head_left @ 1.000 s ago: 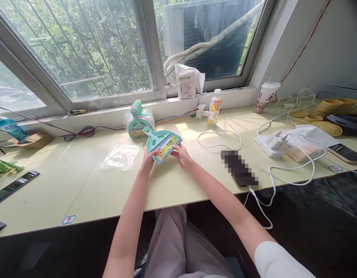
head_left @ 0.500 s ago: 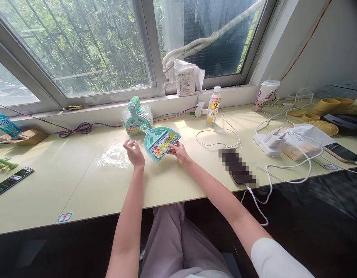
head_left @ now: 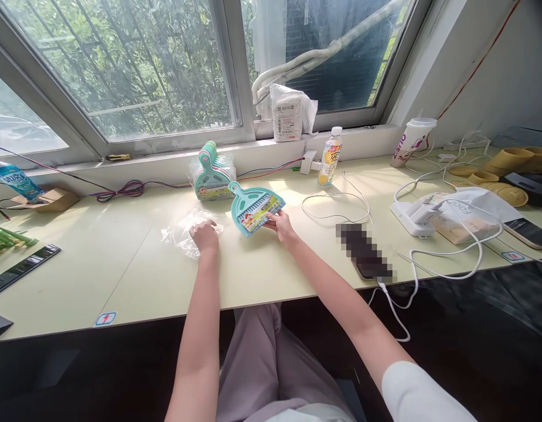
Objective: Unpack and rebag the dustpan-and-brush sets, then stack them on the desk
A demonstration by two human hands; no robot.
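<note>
My right hand pinches the lower edge of a small teal dustpan-and-brush set with a colourful label, held tilted just above the pale table. My left hand is closed on the edge of a clear plastic bag lying on the table to the left of the set. A stack of several more such sets, wrapped in plastic, stands upright by the window sill behind both hands.
A phone on a white cable lies right of my arm. Farther right are a white charger block, loose cables, a drink bottle, a cup and yellow dishes. Coloured wires run along the sill; a black ruler lies at left.
My left hand let go of the dustpan set, moved left and closed on the clear plastic bag. My right hand alone keeps the set, shifted slightly right.
</note>
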